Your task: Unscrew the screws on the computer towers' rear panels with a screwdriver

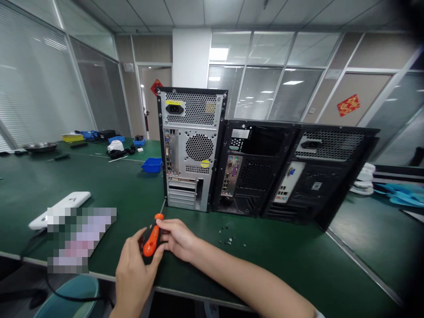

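On the far left of the dark green tabletop [126,185] lies a flat white plastic device [66,207], well apart from my fingers. To the right of it, at the near edge, my left hand [130,260] curls around the thick end of a screwdriver with a rounded orange and black handle [151,244], fingers on its left side, thumb on its right. My right hand [179,238] comes in from the right and pinches the same handle higher up, thumb against the orange collar, just short of the thin metal shaft [163,206].

The screwdriver's long axis runs away from me, butt end near and slightly left, tip far and slightly right. Its tip is at the lower left corner of the tall computer case with a silver perforated metal back and black edges [189,150], which stands upright just beyond my hands, to the far right of them. Of the two, my right hand is nearer that corner; my left is farther back along the handle. I cannot tell whether the tip sits in a screw head or only rests against the metal.

Right of my hands, small loose metal screws [230,241] lie scattered in front of the black middle case [260,174]; a third black case [318,174] stands farthest right.
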Motion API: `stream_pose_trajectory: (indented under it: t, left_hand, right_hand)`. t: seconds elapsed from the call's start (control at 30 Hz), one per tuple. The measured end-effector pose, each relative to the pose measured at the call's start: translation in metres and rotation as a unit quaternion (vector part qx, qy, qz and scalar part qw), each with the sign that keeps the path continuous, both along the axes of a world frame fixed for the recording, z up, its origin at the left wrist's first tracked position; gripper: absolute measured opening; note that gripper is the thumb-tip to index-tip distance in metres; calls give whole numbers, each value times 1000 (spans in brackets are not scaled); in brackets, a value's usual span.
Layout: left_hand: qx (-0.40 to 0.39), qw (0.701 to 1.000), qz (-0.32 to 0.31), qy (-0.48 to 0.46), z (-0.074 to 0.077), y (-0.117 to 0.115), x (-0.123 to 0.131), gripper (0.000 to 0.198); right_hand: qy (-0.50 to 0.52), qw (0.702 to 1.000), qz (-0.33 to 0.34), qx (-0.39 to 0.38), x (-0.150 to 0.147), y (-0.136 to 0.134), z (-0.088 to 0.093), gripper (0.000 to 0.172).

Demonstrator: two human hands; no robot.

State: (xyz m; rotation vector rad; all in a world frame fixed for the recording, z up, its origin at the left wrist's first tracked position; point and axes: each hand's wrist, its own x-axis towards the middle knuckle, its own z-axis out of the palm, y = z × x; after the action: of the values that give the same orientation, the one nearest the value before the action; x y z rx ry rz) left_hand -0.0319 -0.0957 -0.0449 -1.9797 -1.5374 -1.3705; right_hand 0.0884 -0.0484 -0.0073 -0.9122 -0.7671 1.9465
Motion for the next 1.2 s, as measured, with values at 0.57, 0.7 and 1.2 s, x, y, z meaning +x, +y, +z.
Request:
stream_pose_trajectory:
  t: [0.57, 0.7, 1.2]
  left_hand:
    - [35, 999, -17, -38, 8, 8, 17, 30]
    - [51, 998, -17, -11, 5, 8, 14, 27]
    - [77, 993, -51, 79, 9, 15, -4, 26]
  right_hand:
    - [3, 1000, -15, -16, 1, -1, 4, 23]
    - [1, 1000, -15, -27, 0, -1, 5, 14]
    - [0, 998, 1, -65, -2, -1, 10, 16]
